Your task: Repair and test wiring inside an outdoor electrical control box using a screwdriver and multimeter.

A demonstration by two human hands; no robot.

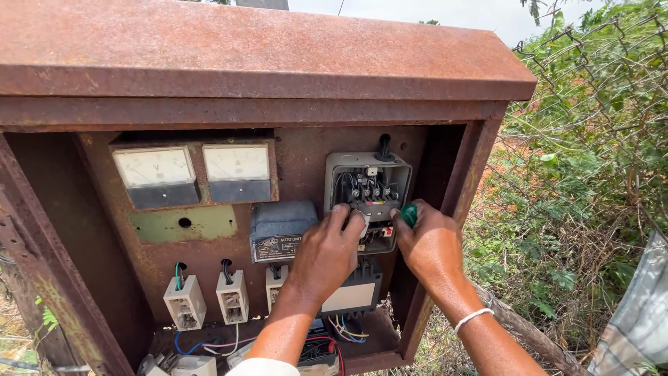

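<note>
My left hand (327, 254) reaches into a rusty metal electrical box (264, 63) and pinches a small part at the lower edge of an open grey switch unit (367, 191) with black terminals and wires. My right hand (431, 247) grips a green-handled screwdriver (408, 214), its tip pointed at the same unit's lower right side. A white band circles my right wrist. What my left fingers pinch is too small to identify.
Two white analogue meters (191, 167) sit at the upper left of the box. A grey control block (278, 230), several white fuse holders (184, 303) and loose coloured wires (341, 334) lie below. A chain-link fence (591, 104) and green brush stand to the right.
</note>
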